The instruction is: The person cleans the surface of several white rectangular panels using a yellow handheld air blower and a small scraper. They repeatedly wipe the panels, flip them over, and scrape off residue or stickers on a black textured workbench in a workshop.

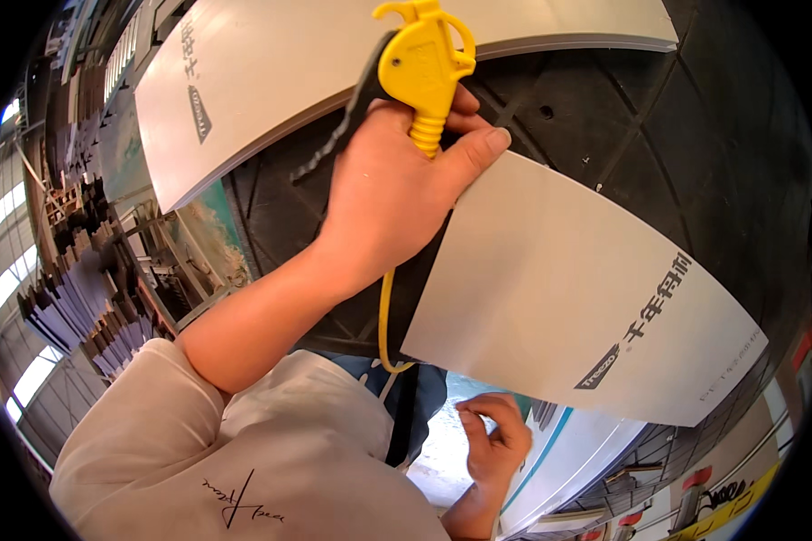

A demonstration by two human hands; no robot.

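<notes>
Air gun [421, 68], probably light, stiff and slightly slick, best held round its body, sits above the black table [595, 108] in the closed grip of the left hand [383, 185]; whether the right hand [496, 442] is fully closed, I cannot tell.

Has a yellow plastic air gun [421, 68] held in the left fingers [480, 151], jutting beyond them, and a thin yellow hose [385, 307] below. Has a flat, pale, printed panel [550, 270] spreading rightward from the fingertips.

On my left I saw thin grey-and-brown boards [79, 302] and bright, long windows [3, 216]; on my right, a yellow strip [747, 507].
</notes>
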